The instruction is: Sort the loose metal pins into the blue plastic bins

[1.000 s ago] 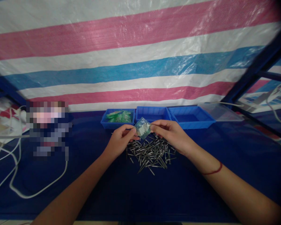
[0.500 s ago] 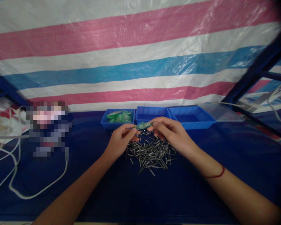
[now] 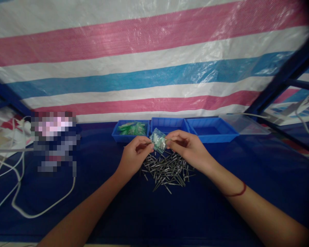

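Observation:
A small clear plastic bag [image 3: 158,142] with metal pins inside is held up between both hands. My left hand [image 3: 134,156] pinches its left edge with thumb and fingers closed. My right hand [image 3: 187,149] pinches its right edge the same way. Below the hands lies a loose pile of metal pins [image 3: 167,169] on the dark blue table cover [image 3: 134,212]. A red string is tied around my right wrist.
Three blue trays stand behind the hands: the left tray [image 3: 130,132] holds green-tinted bags, beside the middle tray [image 3: 168,124] and the right tray [image 3: 211,129]. A clear lid [image 3: 243,124] lies at the right. White cables [image 3: 28,206] curl at the left. A striped tarp hangs behind.
The bag lay flat and edge-on between my hands half a second ago; now it is turned upright, facing me. Both hands stayed above the pin pile.

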The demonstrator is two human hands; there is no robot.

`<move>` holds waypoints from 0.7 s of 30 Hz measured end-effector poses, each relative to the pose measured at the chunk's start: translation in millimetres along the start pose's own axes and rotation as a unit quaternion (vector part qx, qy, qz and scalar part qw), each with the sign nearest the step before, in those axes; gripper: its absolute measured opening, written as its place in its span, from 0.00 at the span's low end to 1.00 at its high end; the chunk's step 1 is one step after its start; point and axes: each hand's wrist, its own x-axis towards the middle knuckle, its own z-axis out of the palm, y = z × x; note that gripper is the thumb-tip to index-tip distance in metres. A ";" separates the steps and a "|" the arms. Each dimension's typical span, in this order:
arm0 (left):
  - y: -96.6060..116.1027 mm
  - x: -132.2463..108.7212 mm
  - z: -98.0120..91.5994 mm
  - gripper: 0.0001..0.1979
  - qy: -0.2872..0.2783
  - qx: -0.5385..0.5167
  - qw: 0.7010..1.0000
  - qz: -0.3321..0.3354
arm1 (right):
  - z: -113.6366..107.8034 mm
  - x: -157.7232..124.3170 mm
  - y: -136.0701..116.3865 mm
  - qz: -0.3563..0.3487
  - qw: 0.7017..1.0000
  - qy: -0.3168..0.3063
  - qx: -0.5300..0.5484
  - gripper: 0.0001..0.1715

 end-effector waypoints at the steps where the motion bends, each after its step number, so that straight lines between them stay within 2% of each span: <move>1: 0.2 0.0 -0.2 0.09 -0.002 0.012 1.000 0.007 | 0.1 -0.1 0.3 0.000 1.000 0.000 -0.001 0.09; 4: 2.4 4.5 -7.8 0.09 0.020 0.071 0.996 0.051 | -0.2 0.1 -0.5 0.009 1.000 0.012 0.013 0.10; 6: 3.6 12.4 -21.2 0.10 0.082 0.118 0.986 0.084 | -0.8 0.6 -2.0 0.015 0.999 0.022 0.029 0.12; 7: 3.6 17.5 -30.2 0.11 0.134 0.128 0.978 0.093 | -1.2 1.0 -2.7 0.019 0.999 0.026 0.034 0.13; 9: 1.4 28.4 -50.1 0.15 0.213 0.129 0.965 0.081 | -1.9 1.4 -3.5 0.025 0.999 0.030 0.036 0.15; 10: -0.7 33.3 -59.9 0.17 0.226 0.129 0.963 0.064 | -2.1 1.5 -3.6 0.028 0.999 0.031 0.034 0.15; 12: -5.8 40.7 -76.2 0.19 0.231 0.138 0.963 0.021 | -2.2 1.2 -3.3 0.026 0.999 0.031 0.034 0.15; 14: -10.6 43.8 -86.3 0.18 0.211 0.184 0.960 -0.022 | -2.0 0.6 -2.8 0.019 0.999 0.030 0.034 0.15; 18: -12.9 41.9 -92.1 0.15 0.166 0.322 0.930 -0.061 | -2.7 0.3 -3.1 0.011 0.999 0.030 0.036 0.15; 21: -8.3 39.2 -93.2 0.18 0.154 0.343 0.923 -0.076 | -3.8 0.9 -4.3 0.013 0.999 0.028 0.038 0.15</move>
